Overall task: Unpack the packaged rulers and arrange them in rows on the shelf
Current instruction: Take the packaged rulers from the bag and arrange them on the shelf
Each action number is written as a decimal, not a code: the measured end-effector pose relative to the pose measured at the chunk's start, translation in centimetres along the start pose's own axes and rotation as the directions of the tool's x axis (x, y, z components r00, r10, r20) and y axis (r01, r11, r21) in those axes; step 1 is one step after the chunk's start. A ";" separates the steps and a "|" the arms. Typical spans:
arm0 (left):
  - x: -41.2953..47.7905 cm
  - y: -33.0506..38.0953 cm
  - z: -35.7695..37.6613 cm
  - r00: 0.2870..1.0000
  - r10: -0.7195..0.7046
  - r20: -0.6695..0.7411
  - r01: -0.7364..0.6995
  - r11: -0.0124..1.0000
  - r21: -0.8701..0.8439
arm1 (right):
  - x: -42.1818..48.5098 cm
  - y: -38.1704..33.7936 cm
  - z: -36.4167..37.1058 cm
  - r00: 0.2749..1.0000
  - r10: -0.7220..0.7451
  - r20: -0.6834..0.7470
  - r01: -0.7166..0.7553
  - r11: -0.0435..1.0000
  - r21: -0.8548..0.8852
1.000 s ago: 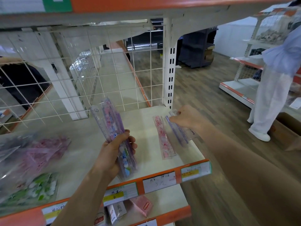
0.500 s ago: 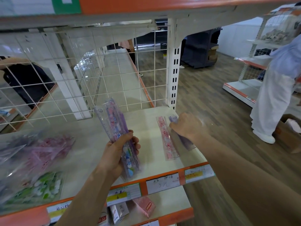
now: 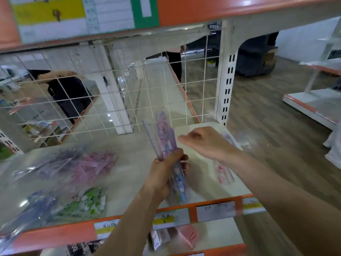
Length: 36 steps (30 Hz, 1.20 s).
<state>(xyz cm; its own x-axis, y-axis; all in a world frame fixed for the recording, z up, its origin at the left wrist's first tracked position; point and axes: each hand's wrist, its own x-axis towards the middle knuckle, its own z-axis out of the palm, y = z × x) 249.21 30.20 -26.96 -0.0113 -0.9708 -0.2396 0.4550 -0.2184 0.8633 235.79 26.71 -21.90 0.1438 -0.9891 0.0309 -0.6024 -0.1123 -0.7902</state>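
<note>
1. Clear bags of packaged rulers (image 3: 77, 163), purple, pink and green, lie in a blurred heap on the left part of the shelf (image 3: 129, 182).
2. The left hand (image 3: 166, 176) grips a bundle of rulers (image 3: 163, 143) around its lower half, tilted upward over the shelf's middle.
3. The right hand (image 3: 204, 143) hovers just right of the bundle, fingers relaxed, holding nothing.
4. Beneath its wrist a pink ruler (image 3: 224, 173) lies flat near the shelf's right edge.
</note>
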 end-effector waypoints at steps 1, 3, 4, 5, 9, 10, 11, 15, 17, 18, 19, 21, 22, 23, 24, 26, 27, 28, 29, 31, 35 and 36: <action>-0.1 0.0 0.0 1.000 0.012 -0.001 -0.012 1.000 0.015 | -0.2 -0.4 0.4 1.000 -0.002 0.030 0.002 1.000 0.003; -0.2 0.1 0.0 0.999 0.031 0.014 -0.031 0.999 0.032 | -0.4 -1.1 1.0 0.998 -0.021 0.060 0.021 1.000 -0.009; -0.2 0.1 0.0 0.999 0.041 0.016 -0.041 0.999 0.033 | -0.4 -1.3 1.1 0.997 -0.031 0.069 0.033 0.999 -0.029; -0.2 0.1 -0.1 0.999 0.050 0.014 -0.050 0.998 0.035 | -0.4 -1.4 1.2 0.996 -0.036 0.078 0.041 0.998 -0.052; -0.4 0.1 0.1 0.996 0.084 0.040 -0.087 0.992 0.089 | 0.2 -0.9 1.2 0.995 -0.015 0.096 0.015 1.000 -0.006; -0.5 0.2 0.2 0.996 0.079 0.049 -0.083 0.992 0.096 | 0.3 -0.8 1.1 0.995 -0.007 0.100 0.005 1.000 0.023; -0.6 0.2 0.3 0.997 0.063 0.053 -0.067 0.993 0.093 | 0.4 -0.6 1.0 0.994 0.002 0.107 -0.009 0.998 0.065; -0.6 0.4 0.2 0.999 -0.028 0.032 0.026 0.998 0.048 | 0.3 0.2 0.4 0.986 0.031 0.163 -0.079 0.951 0.298; -0.5 0.4 0.2 0.999 -0.035 0.004 0.034 0.999 0.024 | 0.4 0.6 0.0 0.986 0.023 0.164 -0.083 0.926 0.369; -0.5 0.3 0.2 0.999 -0.030 -0.018 0.031 0.999 0.028 | 0.4 0.8 -0.3 0.987 0.020 0.160 -0.083 0.916 0.393; -0.6 0.4 0.2 0.999 -0.024 -0.037 0.026 0.999 0.033 | 0.4 0.9 -0.6 0.988 0.020 0.156 -0.083 0.909 0.409; -0.6 0.4 0.2 0.998 -0.011 -0.055 0.012 1.000 0.021 | 0.6 1.1 -1.1 0.988 0.026 0.154 -0.091 0.899 0.429; -0.5 0.4 0.2 0.998 -0.005 -0.059 0.006 1.000 0.015 | 0.6 1.2 -1.3 0.986 0.033 0.165 -0.104 0.888 0.447; -0.5 0.4 0.2 0.998 0.002 -0.062 -0.001 1.000 0.014 | 0.6 1.3 -1.5 0.982 0.041 0.182 -0.124 0.873 0.472; -0.4 0.4 0.2 0.998 0.009 -0.066 -0.008 1.000 0.016 | 0.7 1.3 -1.5 0.979 0.050 0.198 -0.144 0.858 0.493; -0.3 0.2 0.1 0.998 0.011 -0.065 -0.010 1.000 0.002 | 0.7 1.5 -1.8 0.977 0.073 0.198 -0.164 0.853 0.495; -0.3 0.2 0.0 0.999 0.004 -0.053 -0.004 1.000 -0.010 | 0.7 1.6 -2.0 0.980 0.088 0.180 -0.167 0.858 0.486; -0.2 0.2 -0.1 0.999 0.002 -0.044 -0.003 1.000 -0.020 | 0.8 1.7 -2.4 0.983 0.102 0.155 -0.165 0.864 0.476; -0.2 0.2 -0.2 0.999 0.005 -0.039 -0.006 1.000 -0.023 | 1.0 1.8 -2.9 0.985 0.117 0.128 -0.164 0.869 0.466; 0.0 0.1 -0.3 0.999 0.008 -0.038 -0.008 1.000 -0.015 | 1.4 2.3 -4.0 0.984 0.158 0.083 -0.179 0.882 0.437; 0.1 0.1 -0.6 1.000 -0.016 -0.001 0.016 1.000 0.004 | 1.9 3.1 -4.8 0.973 0.219 0.070 -0.230 0.915 0.330; 0.0 0.2 -0.5 1.000 -0.020 0.010 0.020 1.000 0.007 | 2.0 3.3 -4.5 0.971 0.226 0.076 -0.239 0.923 0.303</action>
<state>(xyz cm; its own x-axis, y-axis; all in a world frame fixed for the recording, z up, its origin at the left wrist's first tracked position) 249.77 30.21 -27.07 -0.0290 -0.9671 -0.2528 0.4483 -0.2386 0.8614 230.61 23.91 -21.68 0.0634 -0.9786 -0.1956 -0.3520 0.1615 -0.9220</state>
